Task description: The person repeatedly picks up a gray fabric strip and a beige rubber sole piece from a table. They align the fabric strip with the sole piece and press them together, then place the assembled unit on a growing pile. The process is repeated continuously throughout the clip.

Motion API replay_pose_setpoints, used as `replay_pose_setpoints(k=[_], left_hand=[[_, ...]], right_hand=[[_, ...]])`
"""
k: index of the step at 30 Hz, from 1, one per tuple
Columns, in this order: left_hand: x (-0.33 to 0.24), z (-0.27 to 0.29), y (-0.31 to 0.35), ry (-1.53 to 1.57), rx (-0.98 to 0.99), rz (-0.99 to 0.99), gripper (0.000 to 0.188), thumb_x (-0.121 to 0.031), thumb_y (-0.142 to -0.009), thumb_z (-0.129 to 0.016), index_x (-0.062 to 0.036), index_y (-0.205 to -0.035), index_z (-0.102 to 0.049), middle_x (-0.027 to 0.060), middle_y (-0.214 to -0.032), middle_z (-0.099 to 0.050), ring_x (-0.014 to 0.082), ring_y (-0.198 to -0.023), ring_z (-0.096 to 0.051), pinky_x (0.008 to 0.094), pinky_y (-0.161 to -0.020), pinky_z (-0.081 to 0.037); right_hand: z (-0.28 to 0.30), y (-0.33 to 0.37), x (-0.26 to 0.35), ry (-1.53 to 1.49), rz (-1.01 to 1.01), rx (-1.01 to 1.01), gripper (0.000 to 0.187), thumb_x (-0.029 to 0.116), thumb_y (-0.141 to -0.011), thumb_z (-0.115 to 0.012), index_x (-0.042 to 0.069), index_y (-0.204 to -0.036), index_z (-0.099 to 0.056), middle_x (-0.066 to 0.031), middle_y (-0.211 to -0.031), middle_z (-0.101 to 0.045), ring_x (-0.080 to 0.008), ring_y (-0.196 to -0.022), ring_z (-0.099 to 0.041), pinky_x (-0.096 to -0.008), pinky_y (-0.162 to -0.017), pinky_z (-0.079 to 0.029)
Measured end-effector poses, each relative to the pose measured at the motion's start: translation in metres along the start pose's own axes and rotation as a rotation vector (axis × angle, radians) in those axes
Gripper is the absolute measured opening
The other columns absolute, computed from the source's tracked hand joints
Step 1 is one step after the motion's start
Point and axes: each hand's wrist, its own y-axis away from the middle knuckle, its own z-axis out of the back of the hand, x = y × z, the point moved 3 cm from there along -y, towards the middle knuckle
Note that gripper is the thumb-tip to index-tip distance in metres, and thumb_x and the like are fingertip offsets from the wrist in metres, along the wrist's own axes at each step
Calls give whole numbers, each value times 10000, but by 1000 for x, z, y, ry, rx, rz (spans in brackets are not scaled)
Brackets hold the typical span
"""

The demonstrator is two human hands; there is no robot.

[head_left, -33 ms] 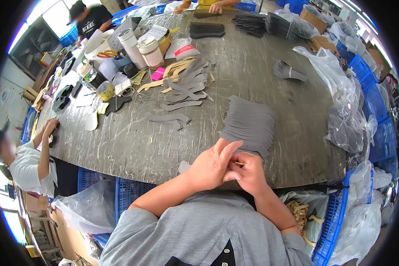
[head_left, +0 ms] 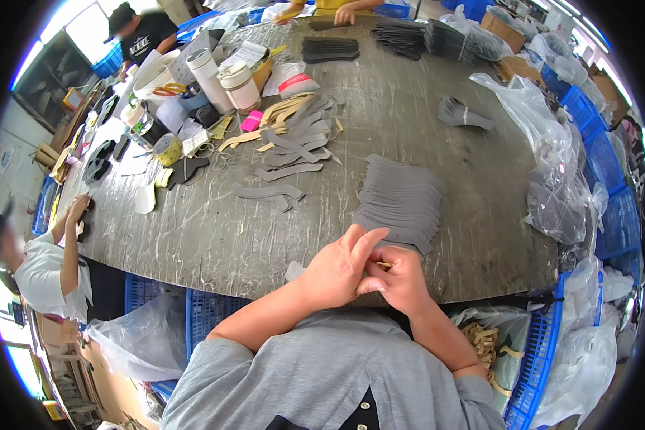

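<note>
My two hands meet over the table's near edge, close to my body. My right hand (head_left: pixel 403 281) is closed in a pinch, with the end of a small tan piece (head_left: pixel 385 264) showing between its fingers; the rest of that piece is hidden. My left hand (head_left: pixel 337 269) touches the right one, one finger raised, its other fingertips bent inward and out of sight. Just beyond the hands lies a fanned stack of grey curved strips (head_left: pixel 398 197). A pale grey scrap (head_left: pixel 294 270) shows beside my left wrist.
Loose grey strips (head_left: pixel 294 154) and tan strips (head_left: pixel 288 109) lie left of the stack. A banded grey bundle (head_left: pixel 464 115) sits farther right. Cups and a white bottle (head_left: pixel 206 72) crowd the far left. Plastic bags (head_left: pixel 555 193) and blue crates (head_left: pixel 613 222) line the right. Other people work around the table.
The whole view has shifted very slightly. My hands keep the same pose.
</note>
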Motion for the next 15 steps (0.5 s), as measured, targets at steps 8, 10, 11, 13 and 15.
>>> replay_pose_setpoints(k=[8,10,11,13,15], left_hand=[[6,2,-2,404,-60,-20,876,-626,-773,-668,-16,-1352,-424,91,-988,-459,205,-859,-485,364,-731,-456],[9,6,-3,574,-101,61,599,-403,-886,-679,-1,-1287,-489,70,-998,-513,146,-761,-514,289,-639,-464],[11,6,0,791,-76,211,523,-340,-915,-663,2,-1276,-499,69,-993,-534,132,-727,-521,266,-610,-462],[14,8,0,980,-91,427,229,-99,-965,-590,-7,-1174,-575,41,-944,-618,86,-731,-579,222,-629,-489],[16,22,-8,688,-14,536,184,-97,-950,-610,-8,-1110,-614,50,-932,-636,89,-752,-601,230,-628,-497]], right_hand=[[0,1,-7,-525,-236,116,77,19,-841,-694,-23,-899,-664,-3,-771,-631,-42,-695,-536,-205,-594,-415],[0,1,-11,-654,-209,130,67,23,-839,-703,-11,-874,-656,0,-742,-612,-38,-669,-513,-200,-577,-387],[-5,0,-11,-771,-190,150,43,37,-882,-648,28,-864,-610,11,-728,-564,-38,-605,-446,-200,-547,-341],[-3,1,-9,-931,-189,159,36,58,-910,-588,51,-876,-575,13,-739,-531,-41,-599,-407,-201,-540,-323],[0,0,-9,-972,-174,102,34,67,-920,-526,67,-894,-548,10,-758,-510,-42,-600,-382,-200,-536,-311]])
